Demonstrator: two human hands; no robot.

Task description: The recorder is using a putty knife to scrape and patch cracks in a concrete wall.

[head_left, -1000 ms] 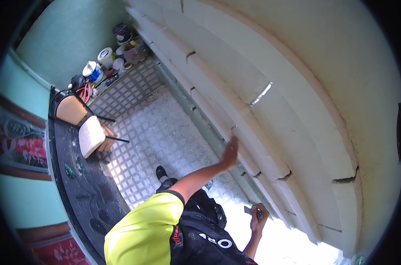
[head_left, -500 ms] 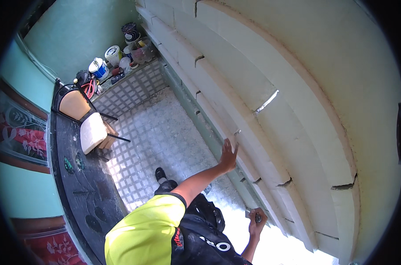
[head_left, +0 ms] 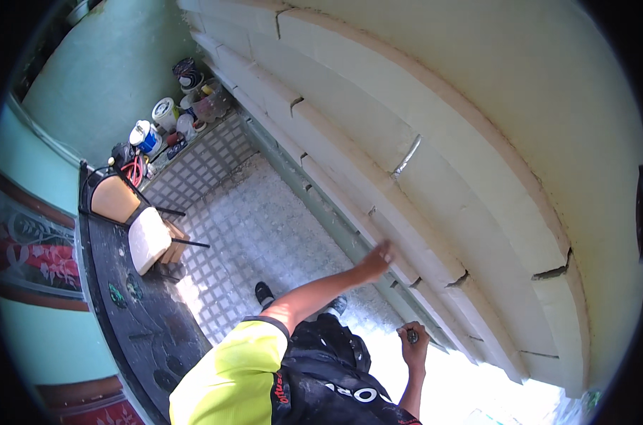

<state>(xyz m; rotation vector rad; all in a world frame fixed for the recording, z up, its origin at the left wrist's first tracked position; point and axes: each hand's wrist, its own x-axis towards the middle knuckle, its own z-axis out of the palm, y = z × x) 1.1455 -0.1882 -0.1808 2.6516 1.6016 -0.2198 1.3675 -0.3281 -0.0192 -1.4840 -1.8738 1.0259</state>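
Note:
My left hand (head_left: 376,261) reaches out in front of the pale stepped wall panels (head_left: 406,219), beside the lowest ledge. Motion smears its fingers, and whether it touches the panel I cannot tell. Lower and to the right, my right hand (head_left: 415,348) is closed around a tool with a dark, round handle end (head_left: 412,336); the rest of that tool is hidden. Dark gaps show at the joints between the panels, and one higher joint has a shiny strip (head_left: 407,156) in it.
A cushioned chair (head_left: 149,239) stands at the left beside a long dark panel (head_left: 140,312). Paint buckets (head_left: 145,137), a red hose (head_left: 133,170) and a clear tub (head_left: 211,105) crowd a tiled ledge at the back. Patterned tiles cover the floor (head_left: 243,205); bright glare lies at lower right.
My left hand has moved a little right and down along the panels, its spread fingers now blurred. The right hand still grips the tool, slightly higher in view. The whole view has shifted slightly.

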